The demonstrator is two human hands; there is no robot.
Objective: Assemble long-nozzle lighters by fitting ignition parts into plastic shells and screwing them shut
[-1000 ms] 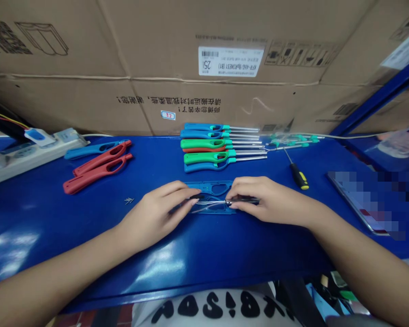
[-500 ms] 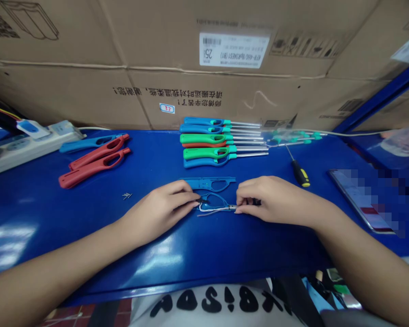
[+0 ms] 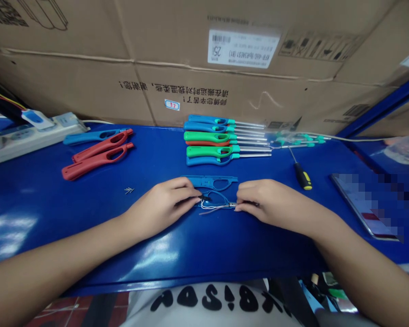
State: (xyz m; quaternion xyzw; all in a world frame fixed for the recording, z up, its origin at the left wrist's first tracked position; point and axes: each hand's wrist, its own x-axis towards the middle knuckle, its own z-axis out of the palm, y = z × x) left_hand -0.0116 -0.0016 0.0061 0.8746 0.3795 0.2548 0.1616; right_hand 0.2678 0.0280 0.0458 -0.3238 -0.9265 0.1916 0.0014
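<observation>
A blue lighter shell half [image 3: 216,197] lies on the table between my hands, with thin wires [image 3: 211,208] loose along its near side. My left hand [image 3: 168,200] pinches a small black part [image 3: 204,198] at the shell's left end; the fingers hide some of it. At the shell's right end, my right hand [image 3: 267,200] has thumb and forefinger closed on a metal lighter tube [image 3: 232,205], most of which the hand covers. Just beyond lies a second blue shell half [image 3: 214,182], its inside facing up.
Several lighters with metal tubes [image 3: 213,137] lie at the back, beside bagged tubes [image 3: 303,139]. Red and blue handle shells [image 3: 98,161], small screws [image 3: 129,190] and a power strip [image 3: 37,136] are left. A screwdriver [image 3: 303,176] and phone [image 3: 364,209] lie right.
The camera view has shifted slightly. My fingers keep their hold at both ends of the shell half, and the right hand's fingers have drawn a little closer together.
</observation>
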